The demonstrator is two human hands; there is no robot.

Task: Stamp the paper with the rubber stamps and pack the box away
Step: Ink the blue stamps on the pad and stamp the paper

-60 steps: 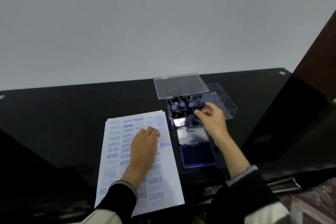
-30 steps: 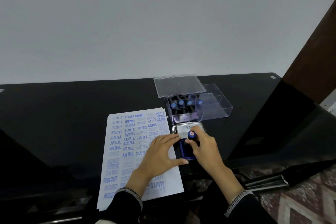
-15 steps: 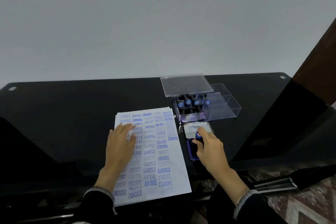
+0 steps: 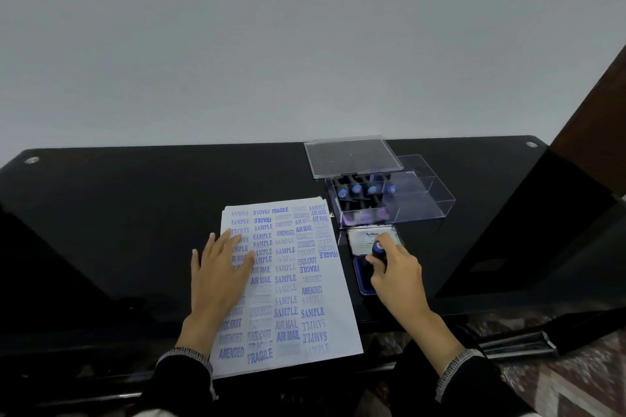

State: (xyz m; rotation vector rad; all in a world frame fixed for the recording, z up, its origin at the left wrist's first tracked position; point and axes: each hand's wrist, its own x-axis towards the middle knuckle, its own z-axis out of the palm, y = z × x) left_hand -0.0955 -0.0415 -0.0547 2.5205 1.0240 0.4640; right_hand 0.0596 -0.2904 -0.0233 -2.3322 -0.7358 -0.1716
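A white sheet of paper (image 4: pixel 298 284) covered in blue stamped words lies on the black table (image 4: pixel 135 200). My left hand (image 4: pixel 216 274) rests flat on the sheet's left side with fingers straight. My right hand (image 4: pixel 396 278) grips a blue-topped rubber stamp (image 4: pixel 378 248) and holds it down on the open blue ink pad (image 4: pixel 361 278), whose silver lid (image 4: pixel 367 238) lies folded back. Behind the pad stands the clear plastic box (image 4: pixel 423 203) with several blue-topped stamps (image 4: pixel 356 189) in its left part.
The box's clear lid (image 4: pixel 352 154) lies just behind the box. A grey wall runs along the table's far edge. A dark wooden panel (image 4: pixel 596 105) stands at the right. Patterned floor (image 4: pixel 582 382) shows past the table's near right edge.
My right hand took a stamp from the box and brought it down onto the ink pad. My left hand shifted from beside the pad to the paper's left side.
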